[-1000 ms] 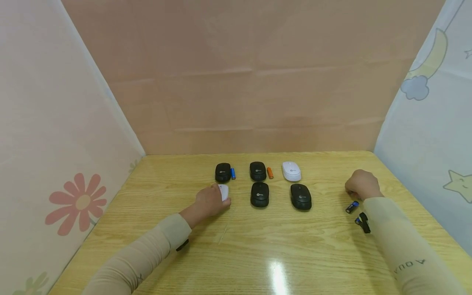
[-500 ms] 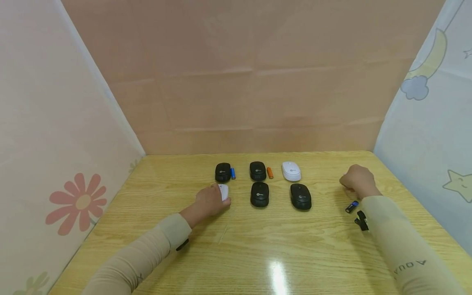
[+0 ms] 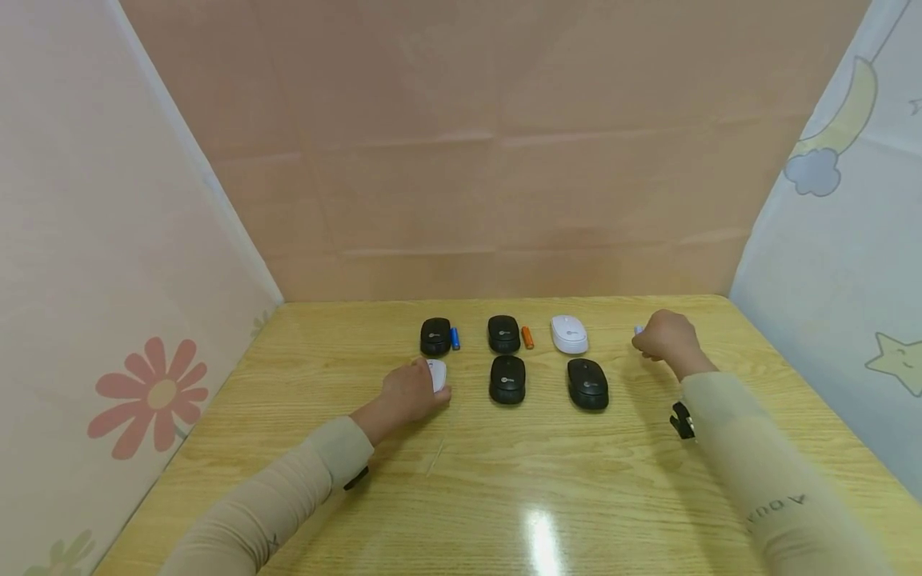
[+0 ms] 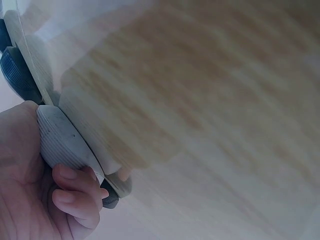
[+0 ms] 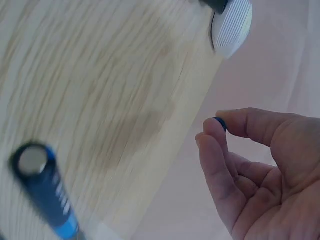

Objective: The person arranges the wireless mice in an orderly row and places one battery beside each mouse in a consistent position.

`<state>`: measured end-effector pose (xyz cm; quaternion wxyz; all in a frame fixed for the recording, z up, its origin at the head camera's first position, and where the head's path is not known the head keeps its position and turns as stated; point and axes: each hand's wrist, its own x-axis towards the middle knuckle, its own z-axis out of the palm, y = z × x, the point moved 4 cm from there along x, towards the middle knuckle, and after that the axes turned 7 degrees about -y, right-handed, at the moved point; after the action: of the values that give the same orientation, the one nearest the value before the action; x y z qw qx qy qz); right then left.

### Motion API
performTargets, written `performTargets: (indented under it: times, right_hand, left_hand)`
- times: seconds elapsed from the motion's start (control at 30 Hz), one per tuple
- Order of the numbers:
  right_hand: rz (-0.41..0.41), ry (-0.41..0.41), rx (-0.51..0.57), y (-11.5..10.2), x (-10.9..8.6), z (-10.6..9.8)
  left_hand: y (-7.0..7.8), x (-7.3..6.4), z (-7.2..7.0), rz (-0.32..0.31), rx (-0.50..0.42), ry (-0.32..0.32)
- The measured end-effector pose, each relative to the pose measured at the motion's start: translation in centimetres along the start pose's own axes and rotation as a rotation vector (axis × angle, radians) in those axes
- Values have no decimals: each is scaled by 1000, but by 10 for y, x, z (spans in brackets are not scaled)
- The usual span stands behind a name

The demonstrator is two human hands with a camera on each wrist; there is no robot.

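Note:
My left hand (image 3: 410,391) grips a white computer mouse (image 3: 436,374) that sits on the table, covering part of it. In the left wrist view, curled fingers lie along the ribbed side of that mouse (image 4: 66,139). My right hand (image 3: 666,340) is at the table's right side, to the right of the other white mouse (image 3: 570,334). Its thumb and fingertips pinch a blue battery (image 5: 220,123), mostly hidden by the fingers, with one end showing. A dark battery with a blue band (image 5: 46,187) is near the camera in the right wrist view.
Black mice stand in two rows: back left (image 3: 435,337), back middle (image 3: 503,334), front middle (image 3: 507,379) and front right (image 3: 587,384). A blue battery (image 3: 454,338) and an orange battery (image 3: 528,338) lie beside the back ones. Fabric walls enclose the wooden table (image 3: 461,496).
My right hand has moved left and toward the back with the blue battery, its sleeve now hiding the dark batteries near the wrist. The left hand has stayed still on the white mouse.

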<state>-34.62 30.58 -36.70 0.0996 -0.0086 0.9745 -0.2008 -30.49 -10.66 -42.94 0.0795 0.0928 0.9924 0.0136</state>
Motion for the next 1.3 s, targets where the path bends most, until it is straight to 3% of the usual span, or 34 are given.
performTargets:
  times: [0.43,1.3]
  right_hand:
    - [-13,-38,82,-20,12,14]
    - [-42,-66,28,-20,30,27]
  left_hand:
    - [1,0,1,5,13,1]
    - [3,0,-1,5,33,-30]
